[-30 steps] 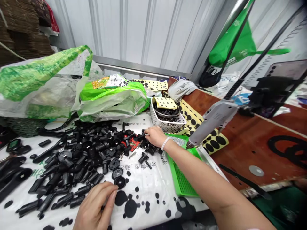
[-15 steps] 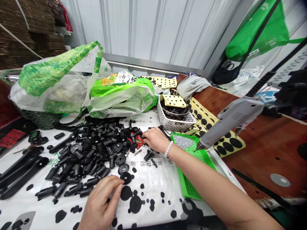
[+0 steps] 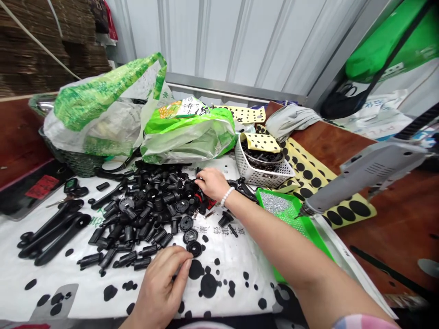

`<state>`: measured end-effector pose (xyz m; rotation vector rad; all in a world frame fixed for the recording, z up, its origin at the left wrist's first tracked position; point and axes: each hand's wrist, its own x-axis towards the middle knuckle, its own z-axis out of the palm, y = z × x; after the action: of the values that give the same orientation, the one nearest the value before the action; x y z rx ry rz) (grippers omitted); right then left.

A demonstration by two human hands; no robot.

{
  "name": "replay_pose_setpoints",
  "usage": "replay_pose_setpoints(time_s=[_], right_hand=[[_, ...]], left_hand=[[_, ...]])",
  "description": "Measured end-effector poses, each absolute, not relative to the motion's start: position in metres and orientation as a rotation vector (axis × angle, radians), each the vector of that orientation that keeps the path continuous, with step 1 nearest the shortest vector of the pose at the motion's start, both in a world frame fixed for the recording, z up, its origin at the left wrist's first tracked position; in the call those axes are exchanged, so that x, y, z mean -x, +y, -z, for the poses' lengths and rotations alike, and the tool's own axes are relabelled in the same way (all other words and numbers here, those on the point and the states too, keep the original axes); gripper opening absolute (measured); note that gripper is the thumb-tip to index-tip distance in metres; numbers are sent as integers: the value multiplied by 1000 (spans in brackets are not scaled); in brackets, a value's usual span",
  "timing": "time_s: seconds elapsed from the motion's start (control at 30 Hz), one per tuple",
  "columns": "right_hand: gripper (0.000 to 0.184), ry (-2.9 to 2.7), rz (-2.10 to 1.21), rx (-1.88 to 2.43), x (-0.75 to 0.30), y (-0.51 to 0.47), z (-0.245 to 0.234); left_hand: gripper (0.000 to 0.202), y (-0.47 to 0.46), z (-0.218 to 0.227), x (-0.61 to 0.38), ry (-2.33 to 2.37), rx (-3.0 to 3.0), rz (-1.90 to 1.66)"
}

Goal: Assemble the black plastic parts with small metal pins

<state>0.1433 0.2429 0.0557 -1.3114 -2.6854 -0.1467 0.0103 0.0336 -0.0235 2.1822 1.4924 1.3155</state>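
Note:
My left hand (image 3: 163, 284) rests low on the table, thumb and fingers drawn together. Its fingertips meet the near edge of a round black plastic cap (image 3: 194, 249), and a small dark thing shows under the curled fingers. My right hand (image 3: 213, 183), with a white bead bracelet, reaches to the far right side of a heap of black plastic parts (image 3: 151, 201). Its fingers are bent and close together; what they hold is hidden. A red packet (image 3: 208, 201) lies partly beneath that hand. A flanged black part (image 3: 225, 218) and a black screw-like piece (image 3: 233, 230) lie nearby.
A grey electric screwdriver (image 3: 363, 176) hangs at right above a green tray (image 3: 302, 233) of silver screws (image 3: 275, 202). Behind stand a white basket (image 3: 262, 176) and green-white bags (image 3: 192, 137). Long black handles (image 3: 55, 233) lie at left; dot sticker sheets (image 3: 343, 196) at right.
The view has swung left, so the scene sits further right. My right hand has shifted from beside the red packet to the heap's far edge. My left hand keeps its place by the cap.

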Motion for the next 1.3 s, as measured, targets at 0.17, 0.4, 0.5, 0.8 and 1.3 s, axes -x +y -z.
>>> replay_pose_setpoints(time_s=[0.17, 0.4, 0.5, 0.8, 1.3], right_hand=[[46, -2740, 76, 1168, -154, 204, -56], [34, -2681, 65, 1150, -189, 179, -56], [27, -2660, 63, 1202, -205, 180, -53], [21, -2648, 87, 1428, -254, 156, -54], [17, -2929, 98, 1269, -179, 181, -25]], left_hand=[[14, 33, 22, -10, 1447, -2141, -1268], [13, 40, 20, -15, 1599, -2322, -1239], [16, 54, 9, -26, 1820, -2503, -991], [19, 84, -13, -49, 1977, -2677, -445], [18, 84, -10, -25, 1706, -2087, -912]])
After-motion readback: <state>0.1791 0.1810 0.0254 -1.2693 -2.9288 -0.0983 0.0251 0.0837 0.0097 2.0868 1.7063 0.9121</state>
